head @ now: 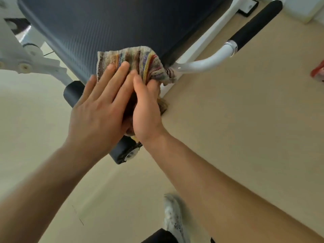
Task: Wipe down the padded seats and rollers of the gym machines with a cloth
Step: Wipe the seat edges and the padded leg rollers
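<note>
Beige floor; padded seat at 12 o'clock. Cloth draped over roller, pressed by flat left hand, gripped by right hand. Judged soft, limp; best held by bunched 3 o'clock edge.

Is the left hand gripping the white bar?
No, the left hand lies flat on the cloth at the seat edge.

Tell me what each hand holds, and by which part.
The right hand grips the striped multicoloured woven cloth by its bunched near edge; the left hand only presses flat on it.
</note>
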`<action>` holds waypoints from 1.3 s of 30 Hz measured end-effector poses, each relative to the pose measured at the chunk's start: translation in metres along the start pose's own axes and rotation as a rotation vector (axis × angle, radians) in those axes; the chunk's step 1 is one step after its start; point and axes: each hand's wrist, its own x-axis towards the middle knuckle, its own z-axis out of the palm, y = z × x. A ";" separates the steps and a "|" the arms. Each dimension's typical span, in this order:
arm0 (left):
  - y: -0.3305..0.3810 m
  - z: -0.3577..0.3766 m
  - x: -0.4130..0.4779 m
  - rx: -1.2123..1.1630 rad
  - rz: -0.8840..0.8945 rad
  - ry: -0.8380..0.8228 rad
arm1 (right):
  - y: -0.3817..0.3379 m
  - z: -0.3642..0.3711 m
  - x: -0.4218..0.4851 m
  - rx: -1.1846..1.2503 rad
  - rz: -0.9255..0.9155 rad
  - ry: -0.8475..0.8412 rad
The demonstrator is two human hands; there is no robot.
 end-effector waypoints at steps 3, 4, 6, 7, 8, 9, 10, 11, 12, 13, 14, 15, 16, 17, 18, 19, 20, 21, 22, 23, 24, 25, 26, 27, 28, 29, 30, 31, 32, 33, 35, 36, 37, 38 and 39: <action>-0.010 0.008 0.022 -0.052 0.007 -0.002 | -0.021 -0.003 0.033 -0.033 -0.071 0.175; -0.011 0.009 0.032 -0.069 0.015 -0.001 | -0.029 -0.004 0.049 -0.010 -0.073 0.239; -0.011 0.014 0.043 -0.091 0.025 0.050 | -0.038 -0.005 0.071 0.018 -0.083 0.330; -0.013 0.018 0.044 -0.107 0.021 0.097 | -0.038 -0.004 0.074 0.005 -0.116 0.354; -0.013 0.023 0.043 -0.131 0.018 0.151 | -0.033 -0.005 0.075 -0.013 -0.162 0.358; -0.013 0.028 0.041 -0.165 0.021 0.206 | -0.026 -0.007 0.075 -0.035 -0.212 0.356; -0.013 0.032 0.039 -0.202 0.028 0.269 | -0.018 -0.010 0.076 -0.060 -0.255 0.356; -0.014 0.036 0.039 -0.236 0.040 0.335 | -0.012 -0.013 0.078 -0.093 -0.297 0.356; -0.016 0.038 0.038 -0.266 0.063 0.398 | -0.009 -0.014 0.082 -0.126 -0.329 0.357; -0.019 0.040 0.036 -0.295 0.098 0.449 | -0.007 -0.014 0.085 -0.150 -0.349 0.365; -0.022 0.044 0.033 -0.319 0.132 0.495 | -0.005 -0.012 0.086 -0.160 -0.371 0.362; -0.024 0.048 0.030 -0.331 0.152 0.542 | -0.001 -0.011 0.083 -0.169 -0.410 0.354; -0.023 0.054 0.026 -0.328 0.162 0.591 | 0.007 -0.008 0.078 -0.174 -0.457 0.351; -0.022 0.061 0.021 -0.318 0.165 0.645 | 0.017 -0.006 0.073 -0.199 -0.502 0.352; -0.020 0.070 0.014 -0.310 0.160 0.702 | 0.028 -0.003 0.066 -0.238 -0.538 0.344; -0.020 0.079 0.006 -0.311 0.154 0.748 | 0.041 -0.001 0.058 -0.272 -0.573 0.326; -0.021 0.087 -0.001 -0.326 0.160 0.769 | 0.054 0.002 0.048 -0.289 -0.603 0.297; -0.025 0.092 -0.006 -0.337 0.179 0.763 | 0.064 0.004 0.039 -0.298 -0.629 0.272; -0.033 0.095 -0.008 -0.321 0.202 0.743 | 0.070 0.006 0.035 -0.301 -0.651 0.262; -0.041 0.094 -0.005 -0.281 0.225 0.723 | 0.071 0.008 0.036 -0.294 -0.669 0.270; -0.049 0.091 0.000 -0.239 0.252 0.706 | 0.068 0.010 0.040 -0.276 -0.674 0.286; -0.056 0.087 0.007 -0.209 0.281 0.688 | 0.063 0.010 0.045 -0.242 -0.664 0.302; -0.061 0.084 0.013 -0.186 0.304 0.673 | 0.057 0.011 0.051 -0.196 -0.639 0.320; -0.064 0.082 0.017 -0.166 0.319 0.662 | 0.051 0.010 0.056 -0.133 -0.606 0.328; -0.066 0.081 0.020 -0.152 0.329 0.657 | 0.044 0.008 0.061 -0.075 -0.576 0.337; -0.068 0.081 0.023 -0.143 0.331 0.658 | 0.040 0.006 0.065 -0.030 -0.564 0.340; -0.069 0.081 0.024 -0.138 0.325 0.664 | 0.036 0.005 0.069 -0.002 -0.559 0.339; -0.069 0.080 0.026 -0.141 0.316 0.677 | 0.034 0.004 0.072 0.024 -0.552 0.321; -0.068 0.078 0.027 -0.154 0.311 0.692 | 0.032 0.003 0.075 0.047 -0.541 0.302; -0.068 0.077 0.028 -0.172 0.308 0.704 | 0.031 0.003 0.078 0.063 -0.530 0.292; -0.067 0.079 0.029 -0.217 0.301 0.722 | 0.035 0.000 0.084 0.039 -0.516 0.298; -0.067 0.080 0.028 -0.232 0.294 0.731 | 0.035 -0.001 0.087 0.016 -0.518 0.304; -0.067 0.083 0.027 -0.241 0.283 0.743 | 0.034 -0.001 0.090 0.000 -0.519 0.308; -0.067 0.084 0.027 -0.248 0.271 0.753 | 0.033 -0.001 0.092 0.000 -0.524 0.309; -0.064 0.085 0.025 -0.263 0.255 0.764 | 0.033 0.000 0.092 -0.001 -0.534 0.311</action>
